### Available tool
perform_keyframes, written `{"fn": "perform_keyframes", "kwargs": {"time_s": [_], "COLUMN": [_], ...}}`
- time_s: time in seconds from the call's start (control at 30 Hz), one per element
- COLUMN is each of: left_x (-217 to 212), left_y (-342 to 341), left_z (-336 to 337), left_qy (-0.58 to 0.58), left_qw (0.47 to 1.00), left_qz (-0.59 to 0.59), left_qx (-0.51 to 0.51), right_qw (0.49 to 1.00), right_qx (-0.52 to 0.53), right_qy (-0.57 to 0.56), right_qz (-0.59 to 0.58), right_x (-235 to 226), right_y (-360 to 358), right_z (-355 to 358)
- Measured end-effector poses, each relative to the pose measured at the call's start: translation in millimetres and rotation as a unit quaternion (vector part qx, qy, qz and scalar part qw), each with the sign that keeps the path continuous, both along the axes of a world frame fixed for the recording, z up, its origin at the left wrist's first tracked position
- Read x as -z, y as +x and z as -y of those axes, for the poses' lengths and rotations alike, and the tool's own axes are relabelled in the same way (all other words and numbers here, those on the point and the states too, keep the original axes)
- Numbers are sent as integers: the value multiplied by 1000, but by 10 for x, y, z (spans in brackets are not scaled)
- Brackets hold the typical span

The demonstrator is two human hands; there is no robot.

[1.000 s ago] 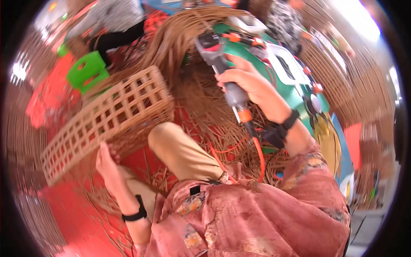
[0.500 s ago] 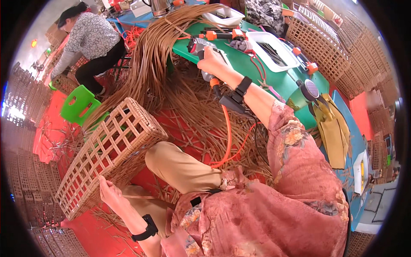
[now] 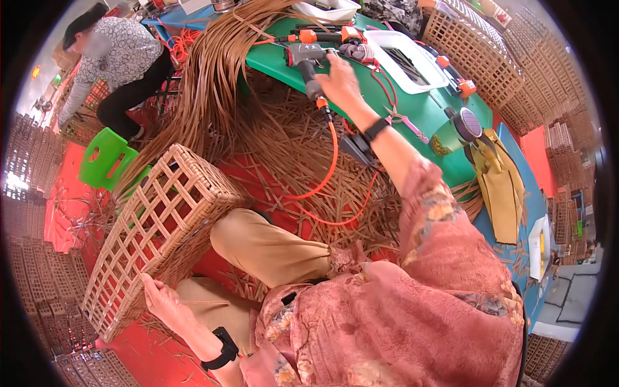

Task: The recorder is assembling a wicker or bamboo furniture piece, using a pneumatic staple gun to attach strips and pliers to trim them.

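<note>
My left hand [image 3: 161, 300] grips the lower rim of a brown open-lattice woven basket [image 3: 161, 226], which leans tilted against my left knee. My right hand [image 3: 340, 80] reaches out to the near edge of the green table [image 3: 412, 113]. Its fingers are spread just right of the handle of a grey air stapler [image 3: 307, 61]. The stapler lies on the table edge, and its orange hose [image 3: 329, 164] hangs down in a loop over the wicker strips. I cannot see whether my fingers still touch the handle.
A heap of brown wicker strips [image 3: 213, 84] covers the table's left end and the red floor. A white tray [image 3: 406, 61], scissors [image 3: 403, 119] and a green can [image 3: 454, 132] sit on the table. Another person [image 3: 119, 61] bends over beside a green stool [image 3: 106, 158]. Stacked baskets [image 3: 509, 58] ring the area.
My right hand carried the stapler away from me to the green table and opened beside it. My left hand kept hold of the basket.
</note>
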State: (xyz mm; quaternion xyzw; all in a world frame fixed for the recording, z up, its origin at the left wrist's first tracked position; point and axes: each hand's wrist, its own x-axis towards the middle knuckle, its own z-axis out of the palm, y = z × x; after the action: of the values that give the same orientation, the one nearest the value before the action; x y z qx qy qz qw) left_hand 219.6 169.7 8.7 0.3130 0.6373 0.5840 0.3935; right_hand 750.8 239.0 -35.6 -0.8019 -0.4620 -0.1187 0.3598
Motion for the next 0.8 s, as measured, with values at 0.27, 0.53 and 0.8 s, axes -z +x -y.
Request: {"fn": "perform_keyframes", "kwargs": {"time_s": [0.27,0.53,0.8], "left_x": [39,-20,101], "left_y": [-28,-82,-284], "left_z": [6,116,228], "left_qy": [31,26,33], "left_qw": [999,993,994], "left_qz": [21,82,-9], "left_qx": [29,75,105], "right_qw": [944,929,970], "right_qx": [235,186,49], "right_qy": [-229,-311,-204], "right_qz": [13,76,120], "right_x": [135,377,441], "right_y": [487,680,949], "right_z": [1443,1783,1949]}}
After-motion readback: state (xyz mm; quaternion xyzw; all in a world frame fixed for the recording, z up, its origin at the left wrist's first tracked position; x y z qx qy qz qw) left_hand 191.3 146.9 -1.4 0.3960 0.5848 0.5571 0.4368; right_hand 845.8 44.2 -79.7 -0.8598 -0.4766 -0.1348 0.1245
